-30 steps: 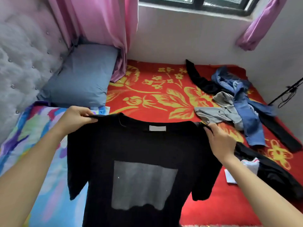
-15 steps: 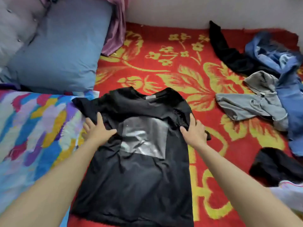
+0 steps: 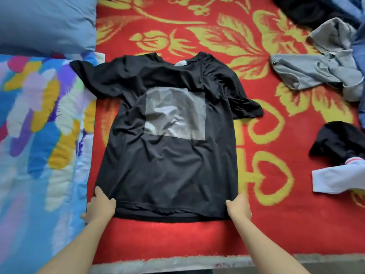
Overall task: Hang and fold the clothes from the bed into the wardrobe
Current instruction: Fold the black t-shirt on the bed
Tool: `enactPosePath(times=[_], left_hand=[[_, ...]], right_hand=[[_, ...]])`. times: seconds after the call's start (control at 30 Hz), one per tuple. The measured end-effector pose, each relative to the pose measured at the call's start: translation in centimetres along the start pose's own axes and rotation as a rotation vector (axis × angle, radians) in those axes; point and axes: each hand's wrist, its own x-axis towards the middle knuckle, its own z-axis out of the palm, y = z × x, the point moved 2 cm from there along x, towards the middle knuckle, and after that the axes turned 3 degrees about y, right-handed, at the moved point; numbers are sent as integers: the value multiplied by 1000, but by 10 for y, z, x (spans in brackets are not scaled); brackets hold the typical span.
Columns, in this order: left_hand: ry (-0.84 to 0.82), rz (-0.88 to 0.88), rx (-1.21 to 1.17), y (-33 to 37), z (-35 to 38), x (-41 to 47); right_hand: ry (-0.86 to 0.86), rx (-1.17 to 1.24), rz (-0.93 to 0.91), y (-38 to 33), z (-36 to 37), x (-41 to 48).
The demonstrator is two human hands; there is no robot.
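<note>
A black T-shirt (image 3: 167,165) with a grey square print lies spread flat on the red and yellow floral bedspread (image 3: 262,230), collar away from me. Its left sleeve rests on the colourful quilt; the right sleeve is crumpled. My left hand (image 3: 100,207) grips the hem's left corner. My right hand (image 3: 239,207) grips the hem's right corner. Both thumbs lie on top of the fabric.
A blue pillow (image 3: 45,22) lies at the top left, a multicoloured quilt (image 3: 37,145) along the left. On the right are a grey garment (image 3: 324,62), a black garment (image 3: 339,141), a white cloth (image 3: 339,180) and dark and blue clothes (image 3: 316,8).
One second ago I held the shirt up by its shoulders. It was then laid on the bed, and my hands slid from its middle down to the hem corners.
</note>
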Motion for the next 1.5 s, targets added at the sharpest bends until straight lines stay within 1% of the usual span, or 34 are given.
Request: enactPosePath(times=[0.1, 0.2, 0.23, 0.33, 0.43, 0.53, 0.6, 0.7, 0.77, 0.8, 0.87, 0.93, 1.0, 1.07, 1.13, 1.2, 1.27, 1.3, 1.37, 1.4, 1.47, 1.5], left_hand=[[-7, -21, 60, -13, -5, 6], [45, 21, 37, -21, -8, 10], [53, 51, -22, -21, -8, 10], [26, 174, -341, -31, -9, 9], [-64, 187, -538, -45, -13, 3], [-64, 197, -633, -48, -15, 1], [-61, 178, -716, -46, -16, 0], [-124, 75, -957, -49, -17, -2], [-75, -53, -1124, -53, -20, -4], [-5, -103, -1148, -55, -21, -5], [165, -156, -1063, -61, -27, -15], [270, -170, -885, -69, -28, -27], [273, -187, -709, -85, -18, -33], [251, -206, -592, -102, -9, -37], [217, -228, -463, -122, 3, -40], [167, -254, -354, -138, 12, -46], [119, -263, -262, -144, 19, -50], [105, -267, -215, -143, 19, -52], [131, -235, -120, -128, 17, -54], [183, -199, -104, -114, 14, -54], [279, -92, -134, -81, 6, -55], [296, -26, -159, -63, 2, -54]], right_hand=[[9, 0, 54, 9, -3, -4], [47, 150, 50, 19, -11, -6], [74, 222, 39, 22, -15, -5], [143, 388, 25, 35, -27, -5], [92, 485, 27, 43, -30, -12], [48, 577, 22, 42, -30, -16], [40, 618, 30, 40, -29, -17], [41, 657, 36, 40, -29, -18], [51, 682, 37, 41, -31, -20], [67, 708, 38, 43, -33, -20], [122, 758, 43, 49, -36, -21], [189, 737, 43, 57, -37, -24], [244, 626, 34, 71, -34, -25], [225, 461, 11, 88, -29, -30], [160, 257, 35, 105, -22, -38], [42, 97, 104, 126, -7, -41], [-82, -1, 177, 141, 7, -40], [-113, -34, 204, 146, 14, -36], [-103, -72, 219, 138, 16, -31], [-76, -83, 209, 124, 11, -30], [-47, -106, 131, 86, -5, -32], [-44, -92, 89, 67, -14, -29]])
